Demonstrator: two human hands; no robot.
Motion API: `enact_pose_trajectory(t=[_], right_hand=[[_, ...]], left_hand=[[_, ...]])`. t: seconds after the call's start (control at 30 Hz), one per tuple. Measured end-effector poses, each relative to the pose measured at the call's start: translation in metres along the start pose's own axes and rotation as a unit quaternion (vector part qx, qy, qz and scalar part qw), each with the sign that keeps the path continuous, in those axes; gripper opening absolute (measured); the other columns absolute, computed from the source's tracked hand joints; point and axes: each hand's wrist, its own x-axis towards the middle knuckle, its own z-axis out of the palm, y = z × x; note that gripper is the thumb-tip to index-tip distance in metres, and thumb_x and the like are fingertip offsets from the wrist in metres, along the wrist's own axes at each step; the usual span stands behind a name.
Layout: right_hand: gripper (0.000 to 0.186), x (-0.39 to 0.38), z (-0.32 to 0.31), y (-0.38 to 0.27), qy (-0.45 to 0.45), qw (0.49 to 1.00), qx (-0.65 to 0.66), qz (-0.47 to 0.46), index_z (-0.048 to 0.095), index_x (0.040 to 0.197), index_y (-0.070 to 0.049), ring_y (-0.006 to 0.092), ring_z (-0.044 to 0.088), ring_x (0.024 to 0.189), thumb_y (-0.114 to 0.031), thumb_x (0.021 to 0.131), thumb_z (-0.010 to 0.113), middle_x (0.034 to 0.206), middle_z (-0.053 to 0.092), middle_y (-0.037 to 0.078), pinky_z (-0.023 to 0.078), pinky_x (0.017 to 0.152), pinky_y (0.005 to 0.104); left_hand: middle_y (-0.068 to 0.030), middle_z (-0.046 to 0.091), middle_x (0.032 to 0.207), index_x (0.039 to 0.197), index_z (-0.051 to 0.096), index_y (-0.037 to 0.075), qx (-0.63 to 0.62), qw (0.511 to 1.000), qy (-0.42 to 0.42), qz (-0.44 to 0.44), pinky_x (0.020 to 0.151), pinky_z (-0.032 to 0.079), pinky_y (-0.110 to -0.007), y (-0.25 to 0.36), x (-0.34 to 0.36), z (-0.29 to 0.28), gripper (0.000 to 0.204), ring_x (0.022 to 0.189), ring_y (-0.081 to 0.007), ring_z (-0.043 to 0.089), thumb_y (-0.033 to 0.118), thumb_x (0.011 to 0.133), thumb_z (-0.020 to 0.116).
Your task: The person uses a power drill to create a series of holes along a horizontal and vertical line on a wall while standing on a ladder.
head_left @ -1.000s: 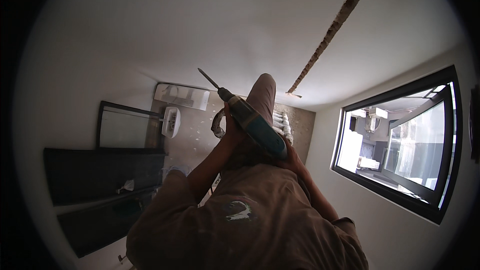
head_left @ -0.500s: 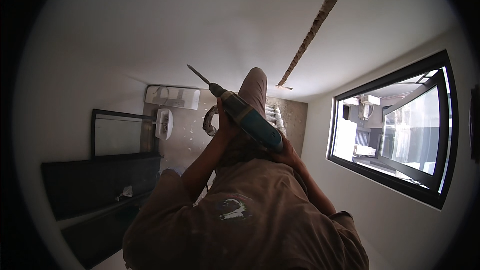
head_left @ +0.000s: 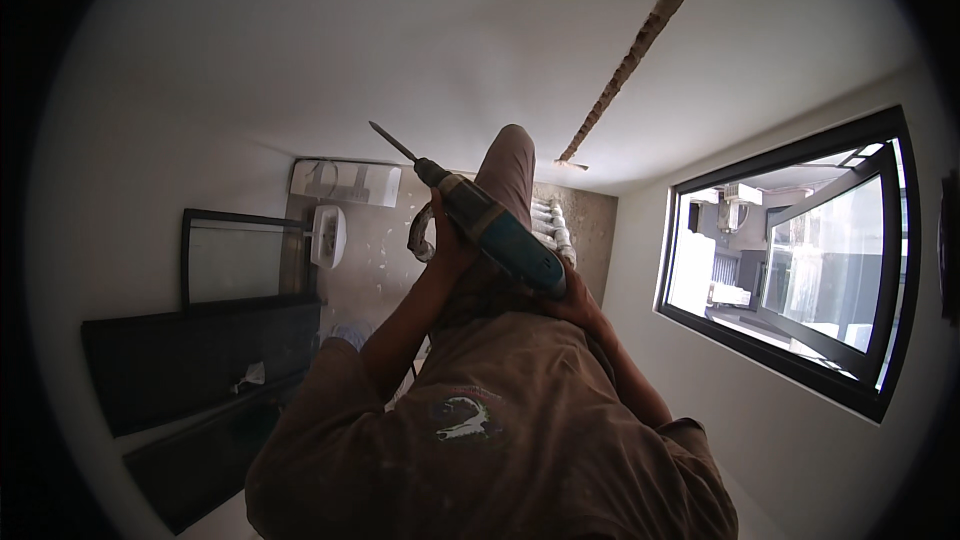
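Power drill (head_left: 508, 245), long, teal and black, sits near centre, its pointed grey metal bit (head_left: 392, 140) toward ten o'clock; left hand (head_left: 452, 248) curls round its front, right hand (head_left: 577, 304) clasps its rear.

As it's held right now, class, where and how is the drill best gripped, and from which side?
Probably grip the drill two-handed, from behind its pointed bit: left hand near the front, right hand at the rear end. It is long and slanted, and the bit points to the upper left, away from both hands.
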Motion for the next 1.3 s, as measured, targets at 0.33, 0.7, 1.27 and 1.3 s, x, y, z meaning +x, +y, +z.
enact_pose_trajectory(t=[0.33, 0.7, 1.27, 1.3], right_hand=[[0.092, 0.004, 0.011, 0.012, -0.023, 0.999, 0.035, 0.013, 0.032, 0.142, -0.006, 0.0284, 0.044, 0.128, -0.022, 0.066, 0.080, 0.137, 0.047, 0.019, 0.036, 0.105, 0.0391], [0.091, 0.003, 0.009, 0.030, -0.029, 0.999, 0.015, -0.023, 0.031, 0.142, -0.007, 0.0301, 0.044, 0.129, -0.019, 0.068, 0.082, 0.138, 0.046, 0.019, 0.036, 0.106, 0.0389], [0.088, -0.045, -0.039, -0.029, 0.011, 0.999, 0.008, 0.045, 0.035, 0.141, -0.004, 0.0257, 0.040, 0.132, -0.019, 0.066, 0.077, 0.141, 0.043, 0.016, 0.032, 0.109, 0.0390], [0.086, -0.055, -0.047, -0.048, 0.039, 0.998, 0.019, 0.052, 0.036, 0.141, -0.004, 0.0250, 0.042, 0.131, -0.016, 0.066, 0.077, 0.139, 0.045, 0.016, 0.033, 0.108, 0.0382]], left_hand=[[-0.0104, 0.063, 0.107, 0.115, 0.057, 0.008, 0.000, 1.000, 0.022, -0.006, 0.096, 0.044, -0.045, 0.002, 0.001, -0.016, 0.078, 0.102, -0.0270, 0.060, 0.076, 0.083, 0.036], [-0.0091, 0.061, 0.112, 0.120, 0.052, 0.011, 0.007, 1.000, -0.003, 0.012, 0.097, 0.045, -0.045, -0.002, -0.004, -0.019, 0.074, 0.105, -0.0270, 0.059, 0.074, 0.083, 0.039], [-0.0071, 0.043, 0.141, 0.141, 0.036, 0.020, -0.050, 0.992, -0.059, -0.102, 0.112, 0.027, -0.047, -0.018, -0.028, 0.005, 0.063, 0.131, -0.0262, 0.040, 0.061, 0.093, 0.034], [-0.0071, 0.043, 0.142, 0.141, 0.035, 0.019, 0.005, 0.991, -0.086, -0.099, 0.111, 0.028, -0.047, -0.021, -0.023, 0.023, 0.063, 0.131, -0.0255, 0.040, 0.059, 0.093, 0.037]])
